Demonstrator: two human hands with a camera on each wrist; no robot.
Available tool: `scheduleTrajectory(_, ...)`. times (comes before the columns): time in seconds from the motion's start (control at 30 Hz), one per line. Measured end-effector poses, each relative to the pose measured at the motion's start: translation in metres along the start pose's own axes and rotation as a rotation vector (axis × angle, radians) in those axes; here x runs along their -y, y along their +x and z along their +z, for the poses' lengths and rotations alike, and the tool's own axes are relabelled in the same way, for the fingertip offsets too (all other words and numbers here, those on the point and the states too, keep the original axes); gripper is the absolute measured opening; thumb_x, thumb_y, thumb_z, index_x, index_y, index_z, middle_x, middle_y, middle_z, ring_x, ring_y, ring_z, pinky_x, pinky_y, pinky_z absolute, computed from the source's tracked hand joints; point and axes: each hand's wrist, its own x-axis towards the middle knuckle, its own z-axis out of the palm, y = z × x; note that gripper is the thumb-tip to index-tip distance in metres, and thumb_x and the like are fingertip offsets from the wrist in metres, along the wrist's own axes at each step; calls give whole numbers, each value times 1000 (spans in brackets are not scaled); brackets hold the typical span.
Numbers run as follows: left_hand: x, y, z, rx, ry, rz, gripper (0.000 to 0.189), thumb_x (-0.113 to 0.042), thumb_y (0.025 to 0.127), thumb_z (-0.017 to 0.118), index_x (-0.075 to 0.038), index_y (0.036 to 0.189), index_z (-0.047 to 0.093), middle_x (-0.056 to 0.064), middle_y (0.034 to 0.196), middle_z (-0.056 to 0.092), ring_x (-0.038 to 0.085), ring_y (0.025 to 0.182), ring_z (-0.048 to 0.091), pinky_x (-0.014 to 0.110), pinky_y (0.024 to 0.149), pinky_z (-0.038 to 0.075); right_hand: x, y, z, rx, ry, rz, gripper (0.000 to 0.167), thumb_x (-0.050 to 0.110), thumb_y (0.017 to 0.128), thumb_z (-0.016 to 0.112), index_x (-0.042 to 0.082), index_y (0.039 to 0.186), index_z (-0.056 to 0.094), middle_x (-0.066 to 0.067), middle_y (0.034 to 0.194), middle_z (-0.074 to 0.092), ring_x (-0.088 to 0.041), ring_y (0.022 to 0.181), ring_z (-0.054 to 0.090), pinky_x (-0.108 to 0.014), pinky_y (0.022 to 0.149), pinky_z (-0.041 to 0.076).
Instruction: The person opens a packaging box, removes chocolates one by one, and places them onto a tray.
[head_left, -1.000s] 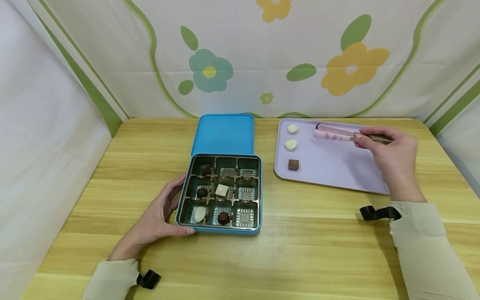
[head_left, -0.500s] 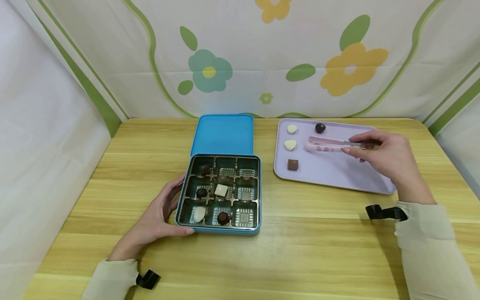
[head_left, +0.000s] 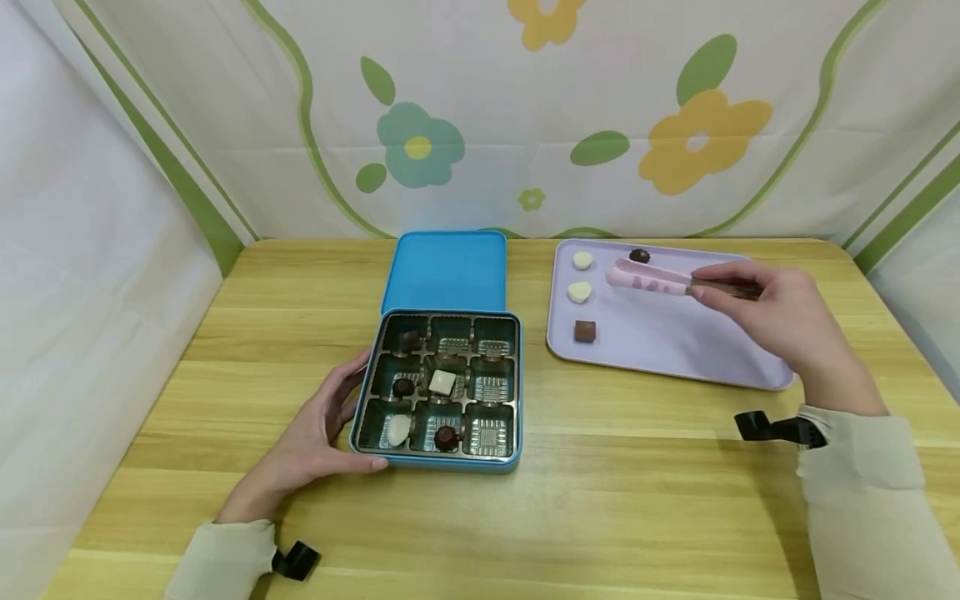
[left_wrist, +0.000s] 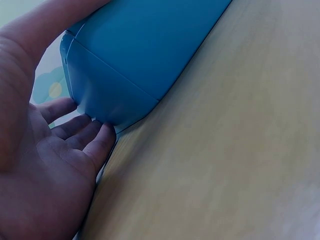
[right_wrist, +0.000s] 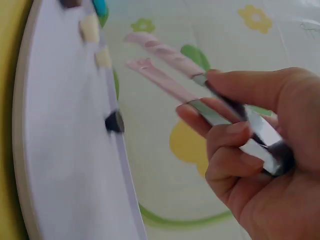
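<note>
Tongs (head_left: 648, 284), pink-tipped, one pair: above the lilac tray (head_left: 675, 354), tips parted, nothing between them. Right hand (head_left: 783, 312): thumb and fingers clamped on the tongs' metal handle. Dark round chocolate (head_left: 640, 256): on the tray by its far edge, apart from the tongs. White chocolates (head_left: 579, 292), two, and brown square chocolate (head_left: 585, 331), one: in a row along the tray's left side. Step in hand, by judgement: lining up on a piece to lift — the next move would call for lowering the parted tips around it and squeezing lightly. Blue box (head_left: 465, 464), nine compartments: left of the tray, five pieces (head_left: 442, 382) inside. Left hand (head_left: 311, 446): at the box's near left corner, fingers slightly apart, tips touching its side, thumb stretched along the front. Blue lid (head_left: 450, 271): behind the box. Flowered backdrop (head_left: 487, 167): beyond the table (head_left: 615, 500). Brands, labels: none legible — one faint mark (right_wrist: 311, 26) on the backdrop, unreadable
</note>
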Motion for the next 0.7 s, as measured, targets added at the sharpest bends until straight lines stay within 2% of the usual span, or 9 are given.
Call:
scheduleTrajectory(0.03,0,0,0,1,0,1,127,8,70,94,-17,172,23,14,179,23,-3,154,35,7,117,34,3,-1,1,8,68,14,40,44,99,78,20,131,78,35,99,71,5,91,63,-13,73,50)
scheduleTrajectory(0.1,0,0,0,2,-1,2,127,9,70,94,-17,172,23,16,178,23,-3,154,35,8,117,35,12,-2,8,34,239,27,35,37,100,78,19,131,79,30,101,74,2,90,63,-15,73,50)
scheduleTrajectory(0.2,0,0,0,3,1,-4,127,9,70,94,-17,172,23,15,178,23,-3,154,35,7,117,34,27,-2,27,89,477,-21,25,19,100,79,13,124,82,19,98,77,-5,82,58,-18,68,49)
scheduleTrajectory(0.27,0,1,1,2,6,-10,126,7,71,94,-18,172,23,13,179,22,-4,154,34,7,116,33,38,-3,42,153,559,-68,23,10,98,80,9,121,82,14,96,78,-6,78,57,-20,65,47)
scheduleTrajectory(0.33,1,3,2,2,11,-16,126,6,72,95,-20,172,23,11,180,21,-5,155,33,6,116,33,51,-7,55,211,556,-105,25,8,95,83,7,120,82,11,100,81,-3,81,63,-19,66,51)
scheduleTrajectory(0.47,1,9,4,5,16,-21,126,4,72,95,-21,172,23,11,179,22,-6,154,32,6,117,33,79,-17,77,290,405,-154,31,19,88,92,12,117,83,4,106,82,-10,87,73,-22,71,59)
scheduleTrajectory(0.57,1,11,5,5,13,-22,125,3,72,96,-19,172,24,13,179,23,-6,154,33,7,117,33,99,-24,89,291,284,-240,29,23,85,94,17,112,84,-3,102,81,-16,81,71,-25,68,58)
scheduleTrajectory(0.7,2,12,4,3,11,-23,125,4,71,96,-18,172,25,14,178,24,-6,153,33,7,116,33,122,-29,97,240,163,-404,23,18,84,94,18,106,85,-1,94,80,-16,74,65,-25,64,52)
